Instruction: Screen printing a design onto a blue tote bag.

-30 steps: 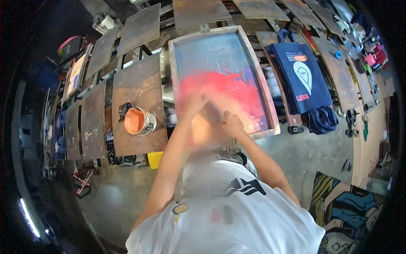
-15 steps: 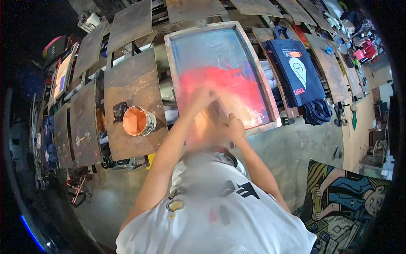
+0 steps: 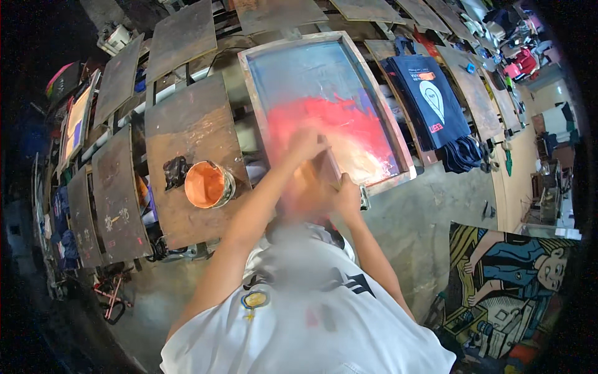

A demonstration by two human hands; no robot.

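A wooden-framed printing screen (image 3: 252,93) lies in front of me, its mesh smeared with red-orange ink (image 3: 330,121). Both my hands grip a squeegee (image 3: 330,171) set on the near part of the mesh. My left hand (image 3: 306,144) holds its far end and my right hand (image 3: 349,196) holds its near end by the frame's front edge. The blade itself is mostly hidden by my hands and a blurred patch.
An open tub of orange ink (image 3: 208,185) and a black rag (image 3: 176,171) sit on the wooden platen (image 3: 187,124) to the left. More platens fan out around. A dark printed shirt (image 3: 430,100) lies on the right platen. A painted mural (image 3: 511,280) covers the floor at right.
Both hands and the squeegee have drawn back along the screen toward me, near the frame's front edge. The view has shifted slightly.
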